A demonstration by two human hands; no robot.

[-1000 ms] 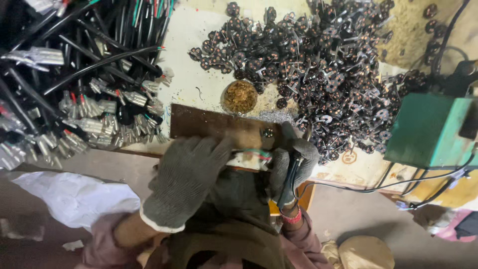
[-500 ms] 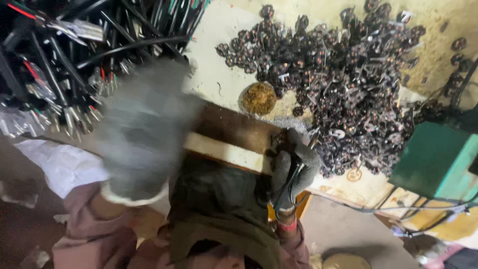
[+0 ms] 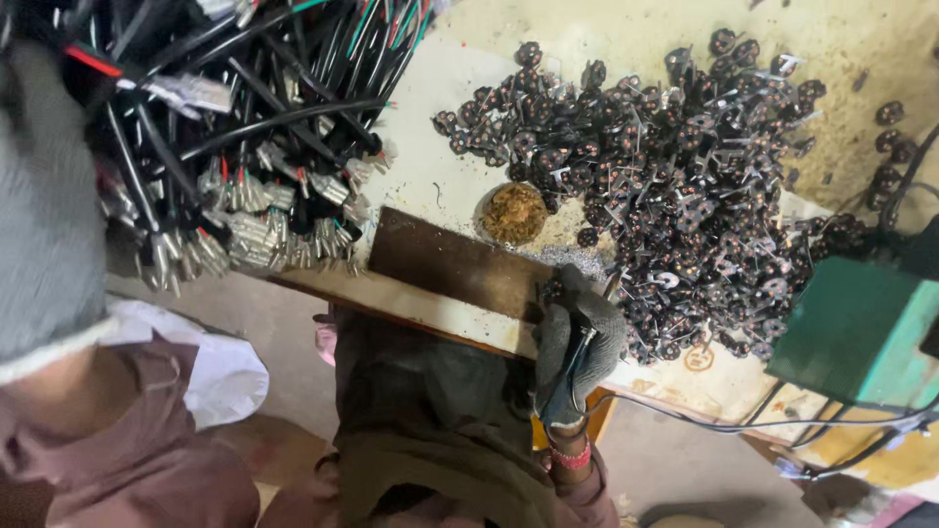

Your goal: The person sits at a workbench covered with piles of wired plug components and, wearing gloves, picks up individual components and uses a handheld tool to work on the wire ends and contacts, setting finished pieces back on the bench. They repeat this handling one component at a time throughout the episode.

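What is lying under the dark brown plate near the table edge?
The dark brown plate lies flat on the pale bench top, with grey filings beside it. Whatever sits directly beneath the plate is covered. The gloved right hand hides its right corner.

bare board (image 3: 440,262) between cables (image 3: 235,147), parts (image 3: 675,176)

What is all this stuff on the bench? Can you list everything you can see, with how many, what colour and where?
Cables: a big bundle, black with some red and green, metal-tipped ends, upper left of the bench.
Small round parts: a large heap, too many to count, dark with coppery spots, upper right.
Dish: one, round, filled with brownish stuff, centre.
Board: one, dark brown, flat at the bench edge.
Box: one, green, far right.
White sheet: one, below the bench, left.
Left hand: grey glove, raised and blurred at the left edge.
Right hand: grey glove, gripping a thin dark tool at the board's right end.
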